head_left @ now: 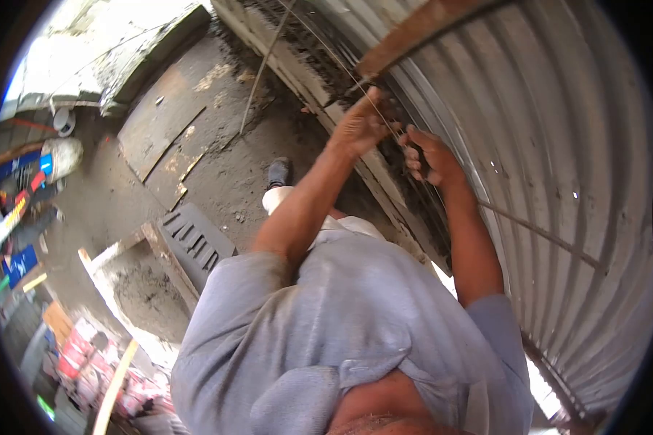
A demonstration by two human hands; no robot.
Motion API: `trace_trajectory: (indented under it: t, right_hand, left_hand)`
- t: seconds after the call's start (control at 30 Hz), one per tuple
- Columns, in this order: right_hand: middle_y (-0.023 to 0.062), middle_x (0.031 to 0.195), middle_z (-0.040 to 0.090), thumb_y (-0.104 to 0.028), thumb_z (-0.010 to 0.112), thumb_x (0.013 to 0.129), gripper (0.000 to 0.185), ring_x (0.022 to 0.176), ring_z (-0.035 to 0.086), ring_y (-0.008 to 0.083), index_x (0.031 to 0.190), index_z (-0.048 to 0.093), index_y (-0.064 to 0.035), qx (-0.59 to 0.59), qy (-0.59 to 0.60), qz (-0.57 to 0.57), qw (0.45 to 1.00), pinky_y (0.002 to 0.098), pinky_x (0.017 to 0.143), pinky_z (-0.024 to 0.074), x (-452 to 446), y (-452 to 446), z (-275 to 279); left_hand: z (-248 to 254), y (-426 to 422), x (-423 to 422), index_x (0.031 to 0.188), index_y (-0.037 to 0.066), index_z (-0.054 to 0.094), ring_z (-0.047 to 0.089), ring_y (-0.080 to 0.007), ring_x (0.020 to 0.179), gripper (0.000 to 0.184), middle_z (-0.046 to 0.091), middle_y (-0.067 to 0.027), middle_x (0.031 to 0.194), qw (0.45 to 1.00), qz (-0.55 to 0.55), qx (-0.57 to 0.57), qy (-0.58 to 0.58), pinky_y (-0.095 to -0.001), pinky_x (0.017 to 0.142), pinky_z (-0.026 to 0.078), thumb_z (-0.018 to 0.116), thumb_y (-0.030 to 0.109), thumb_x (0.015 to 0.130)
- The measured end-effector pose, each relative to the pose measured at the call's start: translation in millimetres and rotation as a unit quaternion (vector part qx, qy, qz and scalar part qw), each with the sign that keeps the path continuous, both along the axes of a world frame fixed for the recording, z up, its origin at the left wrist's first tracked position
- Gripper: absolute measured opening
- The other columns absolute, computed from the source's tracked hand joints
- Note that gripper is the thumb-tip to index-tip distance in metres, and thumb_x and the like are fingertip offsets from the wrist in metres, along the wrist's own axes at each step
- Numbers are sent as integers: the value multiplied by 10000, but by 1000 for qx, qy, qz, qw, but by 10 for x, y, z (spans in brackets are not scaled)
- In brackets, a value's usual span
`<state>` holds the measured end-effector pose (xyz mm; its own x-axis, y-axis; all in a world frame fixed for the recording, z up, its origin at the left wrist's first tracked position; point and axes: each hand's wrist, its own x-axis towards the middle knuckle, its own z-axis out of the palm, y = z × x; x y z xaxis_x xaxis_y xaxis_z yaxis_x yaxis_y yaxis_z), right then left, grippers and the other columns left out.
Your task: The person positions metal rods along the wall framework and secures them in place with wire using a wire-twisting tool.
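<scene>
A thin string or wire [331, 56] runs from the top of the view down to both hands, along the gap beside the corrugated metal sheet [559, 145]. My left hand [363, 125] is closed on it, with the fingertips partly blurred. Just to the right, my right hand [432, 156] is curled with its thumb up, closed around the same line, which continues below it. A rusty curved metal piece [413, 40] sits just above my hands. Under them lies a long concrete or wooden ledge [305, 76].
A mortar trough [149, 290] and a grey slotted panel [196, 235] lie at left. Boards [159, 138] cover part of the muddy floor. A bucket [64, 122], a pale sack [65, 156] and red-and-white bags [87, 362] stand farther left. A thin rod [265, 69] leans near the ledge.
</scene>
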<state>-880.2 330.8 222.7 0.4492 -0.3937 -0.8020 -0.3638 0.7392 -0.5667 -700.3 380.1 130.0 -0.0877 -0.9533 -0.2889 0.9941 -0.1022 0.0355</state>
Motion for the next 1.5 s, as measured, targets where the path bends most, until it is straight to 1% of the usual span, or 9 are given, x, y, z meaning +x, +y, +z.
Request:
trace_trajectory:
  t: [0.27,0.43,0.67,0.77,0.83,0.97,1.07,1.23,1.5]
  right_hand:
    - [46,693,609,-412,650,941,379,580,558,152,960,628,-35,-285,130,31,949,321,545,463,77,73,-185]
    - [244,827,658,-353,655,933,366,789,646,441,969,593,6,-622,363,229,655,492,702,488,182,334,-98]
    - [250,840,659,-318,670,920,359,825,627,481,974,559,19,-519,300,254,759,528,719,470,58,103,-157]
    - [162,753,655,-298,671,931,306,656,626,365,945,564,-11,-505,219,284,785,451,621,481,14,24,-150]
    - [47,693,604,-335,631,966,297,537,539,180,940,590,-42,-119,131,174,969,340,523,441,1,16,-97]
    - [-25,682,545,-412,600,984,339,524,453,52,952,607,-74,-110,96,184,972,252,475,384,72,92,-98]
    - [36,694,611,-378,581,988,334,547,562,174,992,618,-47,-262,213,191,922,338,529,456,205,270,-135]
    - [181,888,684,-261,565,961,251,834,650,427,1068,650,-50,-694,300,242,607,515,754,502,129,229,-320]
    - [177,943,699,-252,544,960,218,850,671,398,1015,657,-74,-620,387,283,621,501,726,525,267,199,-89]
  left_hand:
    - [87,-7,-90,1216,86,581,612,-272,1101,420,666,-44,1086,993,61,-100,20,-478,942,486,706,352,916]
    - [132,-17,-131,1192,83,589,634,-262,1050,376,678,-24,1023,990,87,-104,35,-450,917,501,709,313,920]
    - [139,-95,-184,1094,71,540,663,-218,828,343,651,-55,900,991,119,-51,-45,-413,767,558,737,281,909]
    - [228,-150,-199,1046,70,524,640,-197,719,258,603,-44,844,982,137,7,-131,-387,682,575,696,226,935]
    - [277,-162,-213,1028,69,522,620,-191,684,200,571,-32,821,973,145,35,-177,-388,659,577,662,192,954]
    - [356,-172,-218,1129,42,504,592,-171,615,264,555,-41,793,947,167,80,-263,-356,593,569,657,162,950]
    - [322,-148,-195,1184,33,489,592,-170,605,318,563,-52,786,943,165,77,-278,-348,579,558,661,150,945]
    - [260,-188,-232,1194,33,488,602,-172,617,339,577,-61,785,958,174,38,-226,-338,572,546,676,141,933]
    - [358,-199,-185,989,54,556,637,-174,598,269,630,-57,717,956,195,54,-214,-298,525,530,757,195,878]
